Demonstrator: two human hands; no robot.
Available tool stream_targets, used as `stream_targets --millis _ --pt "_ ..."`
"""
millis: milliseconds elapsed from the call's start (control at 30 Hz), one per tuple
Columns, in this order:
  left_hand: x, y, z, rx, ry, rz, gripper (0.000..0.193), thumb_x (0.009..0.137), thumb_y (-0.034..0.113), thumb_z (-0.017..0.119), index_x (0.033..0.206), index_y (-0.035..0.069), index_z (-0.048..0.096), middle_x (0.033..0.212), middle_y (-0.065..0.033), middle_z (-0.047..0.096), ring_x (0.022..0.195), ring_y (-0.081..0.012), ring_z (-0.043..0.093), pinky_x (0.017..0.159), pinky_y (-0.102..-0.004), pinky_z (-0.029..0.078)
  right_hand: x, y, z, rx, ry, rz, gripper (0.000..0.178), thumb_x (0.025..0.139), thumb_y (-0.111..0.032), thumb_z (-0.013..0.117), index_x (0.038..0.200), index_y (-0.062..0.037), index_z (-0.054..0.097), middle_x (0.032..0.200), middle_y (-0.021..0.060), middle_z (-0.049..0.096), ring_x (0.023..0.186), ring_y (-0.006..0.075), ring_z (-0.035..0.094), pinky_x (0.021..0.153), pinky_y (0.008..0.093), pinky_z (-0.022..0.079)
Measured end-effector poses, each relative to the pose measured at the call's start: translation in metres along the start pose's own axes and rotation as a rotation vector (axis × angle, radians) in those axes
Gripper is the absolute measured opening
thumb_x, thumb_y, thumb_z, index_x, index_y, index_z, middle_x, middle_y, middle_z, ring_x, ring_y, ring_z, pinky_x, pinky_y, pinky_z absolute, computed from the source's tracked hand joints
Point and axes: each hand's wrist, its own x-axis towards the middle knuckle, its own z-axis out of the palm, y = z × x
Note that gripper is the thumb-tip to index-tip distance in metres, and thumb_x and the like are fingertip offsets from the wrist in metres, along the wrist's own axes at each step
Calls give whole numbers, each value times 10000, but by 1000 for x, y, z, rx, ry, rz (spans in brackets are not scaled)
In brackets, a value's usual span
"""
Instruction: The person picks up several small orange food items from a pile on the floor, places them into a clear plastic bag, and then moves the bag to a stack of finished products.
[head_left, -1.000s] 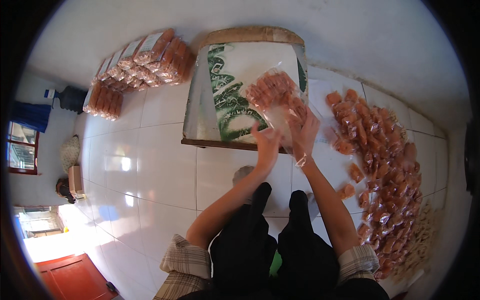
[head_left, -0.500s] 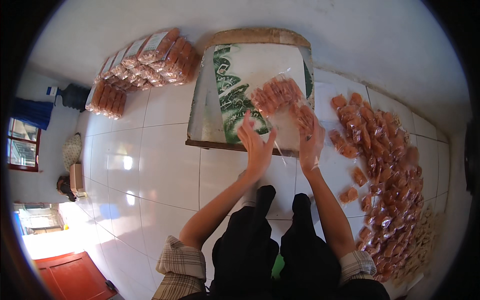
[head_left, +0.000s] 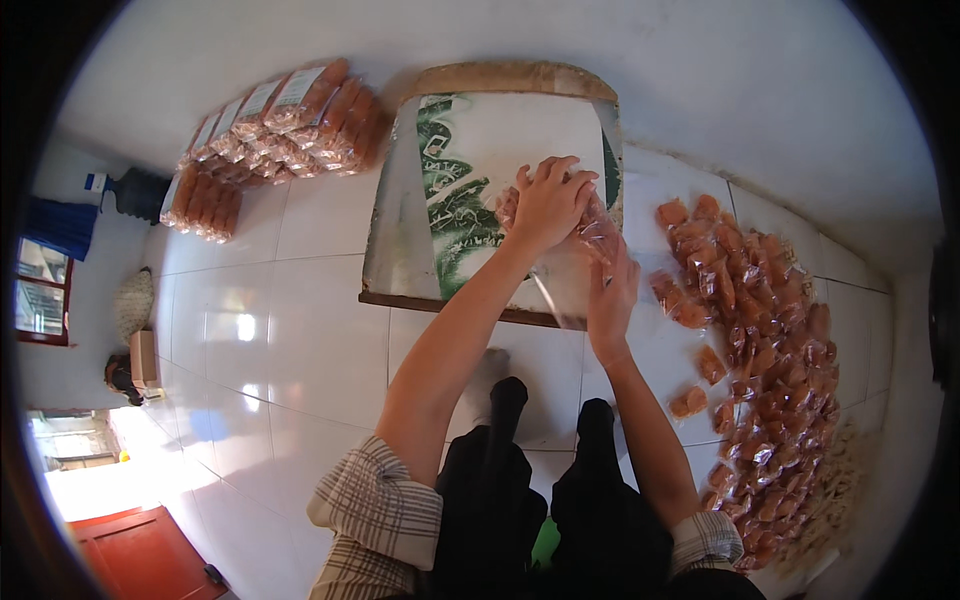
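A clear plastic bag of small wrapped orange-brown pieces [head_left: 600, 236] lies on a low board-topped table [head_left: 400, 215]. My left hand [head_left: 548, 203] lies over the bag from above, its fingers spread and curled around the far side, hiding most of the contents. At the bag's near right end, my right hand [head_left: 612, 300] grips the plastic, fingers bent around it. A loose strip of clear film hangs over the table's near edge beside that hand. The table's top carries a white sheet with a green printed band on its left.
To the right, a large heap of wrapped orange-brown pieces [head_left: 770, 370] spreads over the white tiled floor [head_left: 300, 330], with pale pieces [head_left: 835, 500] beside it. Filled bags [head_left: 300, 115] are stacked against the wall at far left. A red door panel [head_left: 150, 555] stands lower left.
My left hand has moved forward from the near side of the bag and come down over it. My right hand has shifted slightly nearer, still at the bag's right end.
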Motion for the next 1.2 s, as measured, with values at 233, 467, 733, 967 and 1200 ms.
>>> stream_targets --millis 233,467,733,967,1200 --pt "-7 -2 -18 120 -36 220 447 732 568 573 1089 298 577 1326 -1 381 1305 -269 224 965 -671 142 4 5 13 -139 99 -136 544 801 -37 585 1293 -23 354 1089 168 452 1058 320 428 892 404 368" --pt "-5 6 -19 208 -185 298 464 691 589 592 1065 315 595 1361 4 349 1324 -284 184 952 -704 112 -3 18 1 473 23 78 515 774 8 597 1257 -69 437 1036 140 425 1031 268 470 885 337 424" --pt "-9 61 -39 128 -34 392 448 697 379 674 1098 219 557 1286 -62 408 1264 -297 288 1000 -629 145 -85 77 -148 182 -57 193 312 766 76 568 1061 -27 570 1101 133 504 1029 262 512 814 333 485" --pt "-83 197 97 -412 -568 671 453 716 163 652 1131 80 488 1214 -106 413 1169 -305 388 1000 -461 310 -180 227 -217 -268 284 554 406 733 -32 662 1093 5 479 1108 176 432 955 288 484 767 367 444" --pt "-115 235 217 -182 -581 652 578 739 -14 493 1297 52 358 1325 -120 373 1261 -291 310 1050 -473 242 -185 205 -159 -139 292 970 767 667 -186 753 1237 67 307 1136 209 437 955 313 476 848 388 408"
